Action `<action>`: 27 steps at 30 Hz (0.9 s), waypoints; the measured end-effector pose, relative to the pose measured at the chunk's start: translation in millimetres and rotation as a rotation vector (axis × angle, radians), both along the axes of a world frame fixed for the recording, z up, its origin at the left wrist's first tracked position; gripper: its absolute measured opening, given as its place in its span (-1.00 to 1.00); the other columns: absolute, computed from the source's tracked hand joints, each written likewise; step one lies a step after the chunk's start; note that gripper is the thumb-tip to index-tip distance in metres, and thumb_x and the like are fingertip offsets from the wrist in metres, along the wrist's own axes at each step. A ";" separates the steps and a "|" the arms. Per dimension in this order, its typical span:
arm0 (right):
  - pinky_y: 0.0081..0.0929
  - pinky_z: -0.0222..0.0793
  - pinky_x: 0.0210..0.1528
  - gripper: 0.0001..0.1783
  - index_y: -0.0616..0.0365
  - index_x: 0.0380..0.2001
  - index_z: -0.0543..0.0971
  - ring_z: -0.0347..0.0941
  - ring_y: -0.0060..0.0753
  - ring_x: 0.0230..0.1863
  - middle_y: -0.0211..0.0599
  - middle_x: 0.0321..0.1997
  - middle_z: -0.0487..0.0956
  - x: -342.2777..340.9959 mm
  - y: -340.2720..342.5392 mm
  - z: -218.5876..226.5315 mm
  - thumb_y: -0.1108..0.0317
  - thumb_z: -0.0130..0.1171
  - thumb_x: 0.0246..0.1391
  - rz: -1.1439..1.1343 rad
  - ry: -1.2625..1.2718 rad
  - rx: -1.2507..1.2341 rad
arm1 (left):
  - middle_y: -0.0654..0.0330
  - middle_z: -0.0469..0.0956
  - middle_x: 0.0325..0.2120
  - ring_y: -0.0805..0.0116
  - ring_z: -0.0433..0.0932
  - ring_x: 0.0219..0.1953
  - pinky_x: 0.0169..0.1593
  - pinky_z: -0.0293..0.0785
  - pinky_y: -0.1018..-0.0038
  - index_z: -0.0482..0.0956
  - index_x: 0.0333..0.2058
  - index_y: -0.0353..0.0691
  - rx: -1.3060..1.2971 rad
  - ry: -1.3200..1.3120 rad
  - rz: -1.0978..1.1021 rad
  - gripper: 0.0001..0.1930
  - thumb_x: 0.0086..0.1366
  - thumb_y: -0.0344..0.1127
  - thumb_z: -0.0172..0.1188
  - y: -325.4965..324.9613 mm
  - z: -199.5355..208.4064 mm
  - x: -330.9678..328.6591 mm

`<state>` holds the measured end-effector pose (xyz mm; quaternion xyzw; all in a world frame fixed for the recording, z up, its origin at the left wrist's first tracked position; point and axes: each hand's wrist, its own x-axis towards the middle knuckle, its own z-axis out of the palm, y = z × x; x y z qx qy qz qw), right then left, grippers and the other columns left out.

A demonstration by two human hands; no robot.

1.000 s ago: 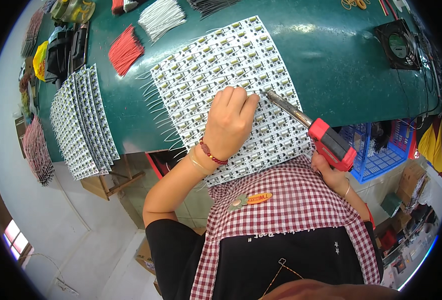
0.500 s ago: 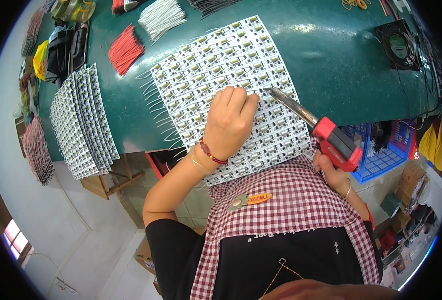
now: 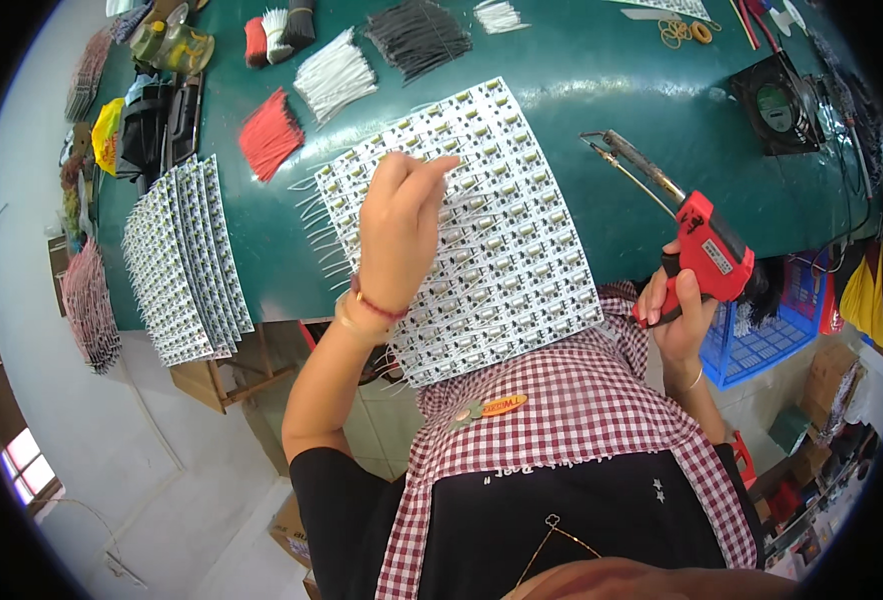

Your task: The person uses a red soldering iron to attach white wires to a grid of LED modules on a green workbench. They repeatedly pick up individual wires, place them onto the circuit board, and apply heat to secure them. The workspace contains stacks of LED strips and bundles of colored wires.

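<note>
A large white circuit board panel [image 3: 522, 240], covered with rows of small components, lies tilted across the table's front edge, its near end against my apron. Thin white wires stick out along its left side. Over the left part of the panel is my left hand [image 3: 398, 230], fingers drawn together in a pinch; whatever is between the fingertips is too small to make out. My right hand [image 3: 684, 305] grips the handle of a red soldering gun [image 3: 714, 248]. Its metal tip and thin feed tube point up and left, apart from the panel's right edge.
More wired panels [image 3: 177, 265] stand fanned at the table's left. Bundles of red wires [image 3: 272, 135], white wires [image 3: 335, 75] and black wires [image 3: 419, 40] lie at the back. A black fan [image 3: 782, 105] is at the right, above a blue crate [image 3: 757, 345].
My right hand has pulled the soldering gun off the panel, to the right, its tip lifted away. My left hand has shifted left over the board, and the view has moved slightly.
</note>
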<state>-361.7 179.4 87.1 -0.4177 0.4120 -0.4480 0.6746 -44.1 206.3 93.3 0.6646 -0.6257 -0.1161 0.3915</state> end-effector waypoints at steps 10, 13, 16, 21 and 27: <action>-0.49 0.31 -0.64 -0.56 0.35 0.05 0.33 0.27 -0.52 -0.75 -0.31 -0.68 0.38 7.6 -10.4 6.2 0.20 0.03 0.31 -0.062 -0.124 0.005 | 0.16 0.50 -0.45 0.17 0.51 -0.31 -0.25 0.37 0.28 0.62 -0.43 -0.18 -0.095 -0.317 0.049 -0.94 0.17 -0.36 0.25 -165.3 -49.1 0.6; -0.49 0.31 -0.64 -0.58 0.35 0.05 0.33 0.27 -0.52 -0.75 -0.31 -0.68 0.38 8.6 -11.4 9.5 0.23 0.04 0.30 -0.085 -0.136 0.000 | 0.21 0.50 -0.40 0.20 0.48 -0.21 -0.19 0.32 0.23 0.61 -0.47 -0.09 -0.062 -0.540 0.124 -0.92 0.13 -0.27 0.29 -188.4 -58.2 -3.2; -0.49 0.30 -0.64 -0.60 0.35 0.04 0.35 0.27 -0.52 -0.74 -0.31 -0.68 0.38 5.1 -10.4 10.8 0.26 0.04 0.30 -0.111 -0.157 -0.002 | 0.22 0.48 -0.35 0.18 0.46 -0.18 -0.18 0.32 0.22 0.59 -0.48 -0.10 -0.020 -0.544 0.156 -0.89 0.11 -0.26 0.31 -194.3 -53.8 -8.9; -0.50 0.30 -0.64 -0.61 0.35 0.03 0.37 0.28 -0.52 -0.74 -0.31 -0.67 0.39 6.0 -14.1 16.2 0.26 0.04 0.30 -0.127 -0.157 -0.014 | 0.20 0.47 -0.32 0.16 0.44 -0.16 -0.16 0.32 0.22 0.58 -0.45 -0.12 0.005 -0.506 0.122 -0.90 0.12 -0.28 0.30 -197.9 -49.6 -7.3; -0.49 0.30 -0.65 -0.63 0.33 0.03 0.37 0.28 -0.53 -0.75 -0.30 -0.67 0.39 5.9 -11.5 20.7 0.27 0.03 0.31 -0.126 -0.174 -0.064 | 0.17 0.46 -0.31 0.14 0.42 -0.15 -0.14 0.32 0.22 0.56 -0.43 -0.15 -0.006 -0.478 0.062 -0.93 0.15 -0.32 0.24 -193.3 -47.2 -7.5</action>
